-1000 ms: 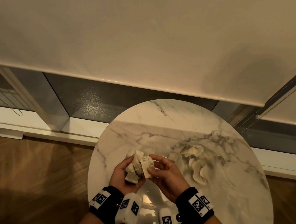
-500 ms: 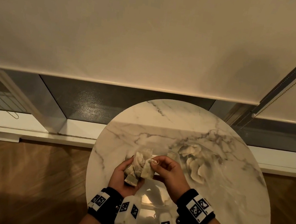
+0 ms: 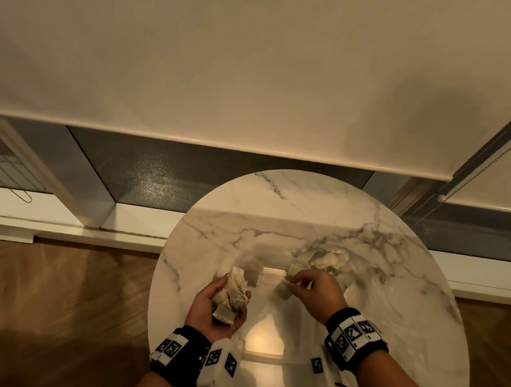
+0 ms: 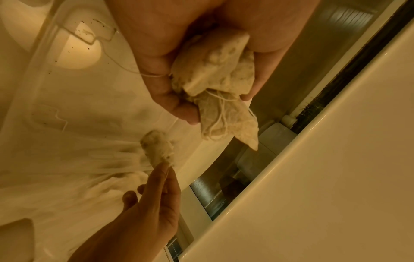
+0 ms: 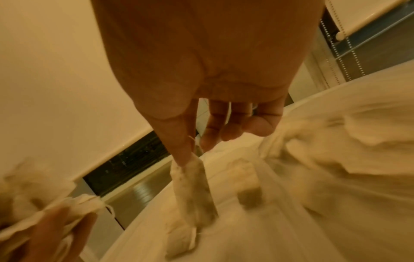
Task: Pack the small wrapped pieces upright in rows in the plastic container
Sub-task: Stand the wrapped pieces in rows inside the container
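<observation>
My left hand is cupped palm up over the near left of the clear plastic container and grips a bunch of small wrapped pieces with loose strings; the same bunch fills the left wrist view. To its right, my right hand pinches one single piece by its top edge between thumb and forefinger. That piece hangs upright inside the container. At the container's far end a wrapped piece stands upright.
A loose pile of more wrapped pieces lies on the round marble table just beyond my right hand. The table's rim lies close on the left, with wooden floor below. A window sill and roller blind rise behind.
The hands were together at the bunch. My right hand has pulled one piece free and moved right with it, down into the container, while the left hand stayed holding the rest.
</observation>
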A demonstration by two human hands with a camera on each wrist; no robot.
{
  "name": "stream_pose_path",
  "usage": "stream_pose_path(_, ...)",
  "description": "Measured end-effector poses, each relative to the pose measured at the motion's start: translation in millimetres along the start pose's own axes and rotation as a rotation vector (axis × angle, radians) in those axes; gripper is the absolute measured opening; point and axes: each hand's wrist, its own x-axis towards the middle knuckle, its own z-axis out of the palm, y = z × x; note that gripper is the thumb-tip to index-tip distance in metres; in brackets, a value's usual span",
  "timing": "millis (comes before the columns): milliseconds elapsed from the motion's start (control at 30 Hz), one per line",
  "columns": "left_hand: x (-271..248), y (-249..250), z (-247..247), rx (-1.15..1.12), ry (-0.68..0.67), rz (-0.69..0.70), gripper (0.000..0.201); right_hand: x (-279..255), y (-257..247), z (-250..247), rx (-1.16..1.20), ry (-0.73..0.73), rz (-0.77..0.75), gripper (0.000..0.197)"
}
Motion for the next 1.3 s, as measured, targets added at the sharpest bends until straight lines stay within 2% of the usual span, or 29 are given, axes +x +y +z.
stream_pose_path(67,1.8,0.8,-1.3,-0.004,0.007,-0.016,0.029,8.7,4.8,-1.2,-0.177,-0.087,0.041,0.009)
stream_pose_path(133,5.2,1.7,-3.7,-0.018,0.02,-0.03,0.029,16.5,6.6,-2.4,-0.287,-0.105,0.082,0.009)
stream_pose_path(300,13.0,5.2,-9.5,-0.04,0.046,-0.058,0.036,34.6,9.4,-1.3,-0.389,-0.135,0.142,0.01)
stream_pose_path(567,17.3,7.7,-12.0,-0.045,0.05,-0.067,0.036,62.9,18.6,4.8,-0.484,-0.154,0.13,0.015)
stream_pose_path(1067,18.7,5.6,-12.3,-0.051,0.059,-0.047,0.031,66.0,27.9,6.0,-0.423,-0.089,0.156,0.021)
stream_pose_path(1300,13.0,4.6,-11.6,-0.045,0.027,-0.038,0.032,35.6,5.6,3.1,-0.151,0.063,0.181,0.018)
